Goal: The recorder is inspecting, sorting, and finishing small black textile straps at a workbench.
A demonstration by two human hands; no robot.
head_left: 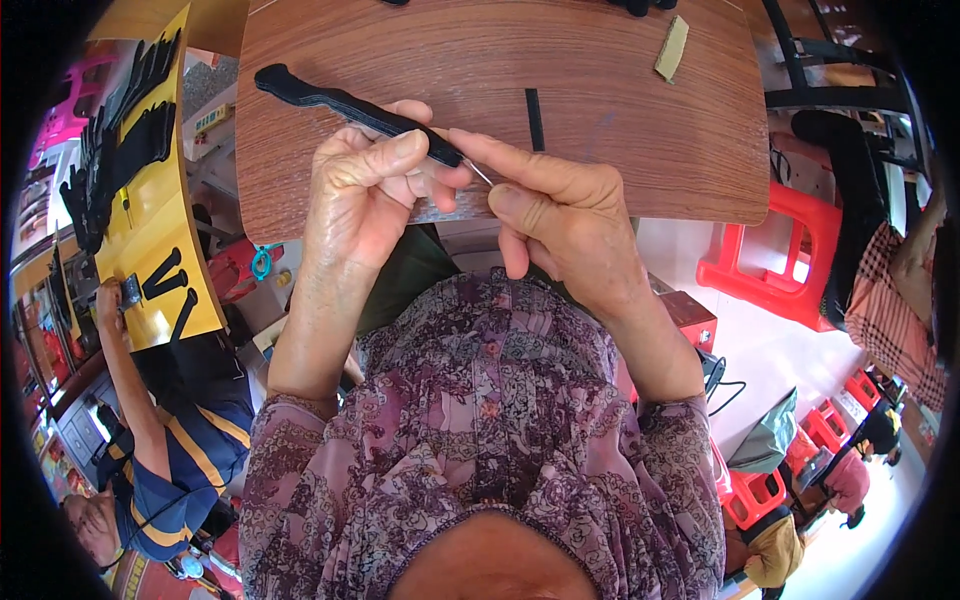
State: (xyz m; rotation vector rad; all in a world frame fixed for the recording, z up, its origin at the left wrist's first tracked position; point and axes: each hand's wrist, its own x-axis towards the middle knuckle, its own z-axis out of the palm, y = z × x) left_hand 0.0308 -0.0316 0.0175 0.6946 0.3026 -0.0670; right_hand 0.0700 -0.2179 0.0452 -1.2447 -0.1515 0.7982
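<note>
Between the thumb and fingers of my left hand is a long black layered strip, soft-looking, with a rounded far-left end. Its near end reaches toward my right hand, which pinches a thin shiny metal needle-like tool. The tool's tip meets the strip's near end; whether it goes through cannot be made out. Both hands are over the near edge of the brown wood-grain table. A short narrow black band lies flat on the tabletop just beyond my right hand.
A tan flat piece lies at the table's far right. On the left, a yellow table carries black pieces, and another person's hand rests there. Red plastic stools stand to the right, near another seated person.
</note>
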